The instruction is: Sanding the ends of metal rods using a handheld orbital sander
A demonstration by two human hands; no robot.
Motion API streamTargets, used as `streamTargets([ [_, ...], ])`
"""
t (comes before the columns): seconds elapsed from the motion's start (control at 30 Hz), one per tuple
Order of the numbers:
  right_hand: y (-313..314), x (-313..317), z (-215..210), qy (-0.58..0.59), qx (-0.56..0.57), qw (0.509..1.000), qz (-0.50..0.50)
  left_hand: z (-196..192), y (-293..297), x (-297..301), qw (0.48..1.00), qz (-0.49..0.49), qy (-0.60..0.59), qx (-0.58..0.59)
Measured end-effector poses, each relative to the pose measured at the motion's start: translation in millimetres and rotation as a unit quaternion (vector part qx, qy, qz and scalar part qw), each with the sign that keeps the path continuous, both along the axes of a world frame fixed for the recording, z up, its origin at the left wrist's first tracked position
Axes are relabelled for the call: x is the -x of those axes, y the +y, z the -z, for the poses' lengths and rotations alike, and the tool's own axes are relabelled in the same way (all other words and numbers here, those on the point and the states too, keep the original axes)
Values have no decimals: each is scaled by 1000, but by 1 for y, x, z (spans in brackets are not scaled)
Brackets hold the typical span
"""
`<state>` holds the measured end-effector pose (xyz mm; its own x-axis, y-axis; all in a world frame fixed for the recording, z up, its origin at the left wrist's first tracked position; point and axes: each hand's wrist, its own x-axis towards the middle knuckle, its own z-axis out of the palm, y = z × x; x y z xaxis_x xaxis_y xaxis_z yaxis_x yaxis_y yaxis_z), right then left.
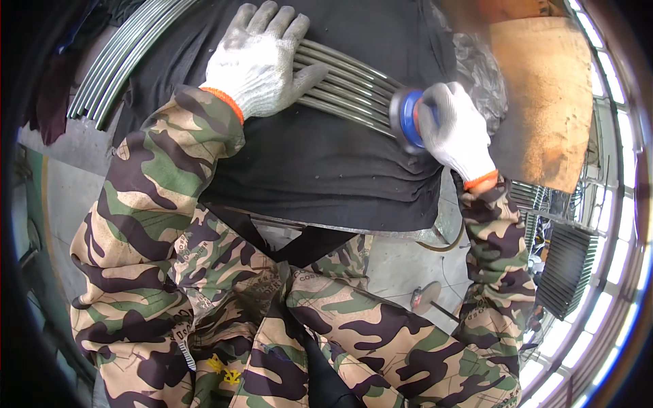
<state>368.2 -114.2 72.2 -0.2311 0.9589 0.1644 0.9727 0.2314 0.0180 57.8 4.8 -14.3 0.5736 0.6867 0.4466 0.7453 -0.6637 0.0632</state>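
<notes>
A bundle of several shiny metal rods lies side by side on a black cloth. My left hand, in a white knit glove with an orange cuff, rests flat over the rods' left part. Its fingers are stretched out and its thumb lies across the bundle, so the rod ends on that side are hidden. My right hand, gloved the same way, is closed around a round blue tool with a pale grey rim. That tool's rim meets the right ends of the rods; it is slightly blurred and its exact kind is unclear.
Another set of long metal rods lies at the far left. Crumpled grey plastic and a brown stained board are on the right. Below them stands a dark ribbed stack. A round base with a rod is on the floor.
</notes>
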Motion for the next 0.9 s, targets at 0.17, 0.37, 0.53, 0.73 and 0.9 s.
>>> streamTargets([
  [0.17,43,-24,-4,-39,-2,997,66,4,3,-1,1000,0,7,-13],
  [0.37,15,1,3,13,27,999,-16,4,-8,4,1000,-14,22,1],
  [0.53,51,-13,-5,-30,14,997,64,1,0,1,1000,-7,8,-28],
  [0.73,20,-1,-6,-35,1,999,4,0,7,-2,998,1,-34,55],
  [0.9,30,-18,5,-23,-10,999,27,9,19,-5,998,-17,-24,62],
])
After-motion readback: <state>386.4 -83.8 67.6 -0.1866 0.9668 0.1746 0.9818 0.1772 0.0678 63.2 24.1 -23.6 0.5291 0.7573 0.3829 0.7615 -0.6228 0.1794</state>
